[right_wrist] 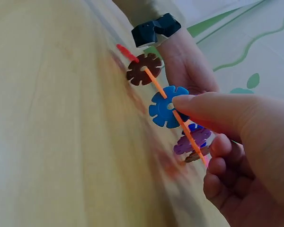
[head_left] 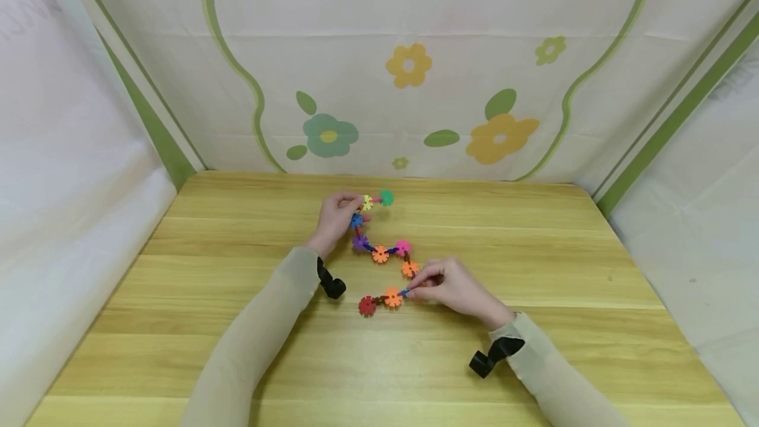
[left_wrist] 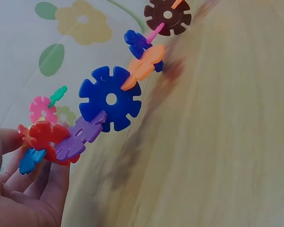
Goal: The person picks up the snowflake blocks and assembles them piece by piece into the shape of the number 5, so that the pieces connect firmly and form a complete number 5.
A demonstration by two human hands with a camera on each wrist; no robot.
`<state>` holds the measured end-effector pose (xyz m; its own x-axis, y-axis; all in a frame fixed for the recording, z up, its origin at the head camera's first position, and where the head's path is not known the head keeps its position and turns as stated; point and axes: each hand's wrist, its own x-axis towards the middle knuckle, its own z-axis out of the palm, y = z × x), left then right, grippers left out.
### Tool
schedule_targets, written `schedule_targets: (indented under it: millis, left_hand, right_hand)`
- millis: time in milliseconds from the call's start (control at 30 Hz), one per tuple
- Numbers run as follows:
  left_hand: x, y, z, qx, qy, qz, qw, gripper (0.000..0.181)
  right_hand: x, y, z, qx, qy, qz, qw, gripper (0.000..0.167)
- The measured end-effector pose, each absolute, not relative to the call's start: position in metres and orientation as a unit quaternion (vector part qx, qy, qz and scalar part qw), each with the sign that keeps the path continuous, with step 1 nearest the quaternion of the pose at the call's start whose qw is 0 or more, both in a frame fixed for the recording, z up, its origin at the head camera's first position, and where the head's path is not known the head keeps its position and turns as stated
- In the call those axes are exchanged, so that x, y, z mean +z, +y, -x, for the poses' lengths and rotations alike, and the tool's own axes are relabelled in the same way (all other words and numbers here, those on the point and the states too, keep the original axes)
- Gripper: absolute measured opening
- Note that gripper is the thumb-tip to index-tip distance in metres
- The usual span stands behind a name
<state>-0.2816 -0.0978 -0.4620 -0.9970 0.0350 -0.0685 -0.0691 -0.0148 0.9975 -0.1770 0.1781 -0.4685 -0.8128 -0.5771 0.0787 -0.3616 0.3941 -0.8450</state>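
A winding chain of notched plastic discs, slotted edge to edge in many colours, is held up above the table by both hands. My left hand (head_left: 335, 219) pinches it near the far end, beside a yellow disc (head_left: 367, 202) and a blue disc (head_left: 356, 221). Beyond those fingers a green disc (head_left: 387, 198) forms the tip. Closer in, my right hand (head_left: 450, 288) pinches a light blue disc (right_wrist: 161, 111) between thumb and fingers. From there an orange disc (head_left: 393, 297) leads to a dark red disc (head_left: 367, 306) at the other end. Some discs are covered by fingers.
The wooden table (head_left: 237, 348) spans the space beneath the hands. Behind it hangs a white fabric wall (head_left: 356, 84) with printed flowers, and more fabric rises at both sides. A black strap (head_left: 332, 284) circles the left wrist; another strap (head_left: 498, 354) is on the right.
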Motion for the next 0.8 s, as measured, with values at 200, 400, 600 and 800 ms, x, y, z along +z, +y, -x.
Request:
schedule_targets:
  millis: [200,400,600,800]
  left_hand:
    - [-0.459,-0.099,0.278,0.707,0.705,0.013,0.055,0.028]
    - [-0.461,-0.101,0.274,0.688,0.720,0.007,0.086,0.030]
    - [-0.463,-0.101,0.269,0.674,0.730,-0.004,0.110,0.032]
    - [-0.467,-0.104,0.268,0.663,0.739,-0.015,0.117,0.028]
  right_hand:
    - [-0.454,0.174,0.176,-0.488,0.813,0.302,0.096,0.007]
    - [-0.434,0.170,0.177,-0.508,0.801,0.305,0.086,0.006]
    - [-0.419,0.171,0.184,-0.521,0.786,0.326,0.069,0.009]
    - [-0.404,0.171,0.190,-0.571,0.746,0.319,0.123,0.006]
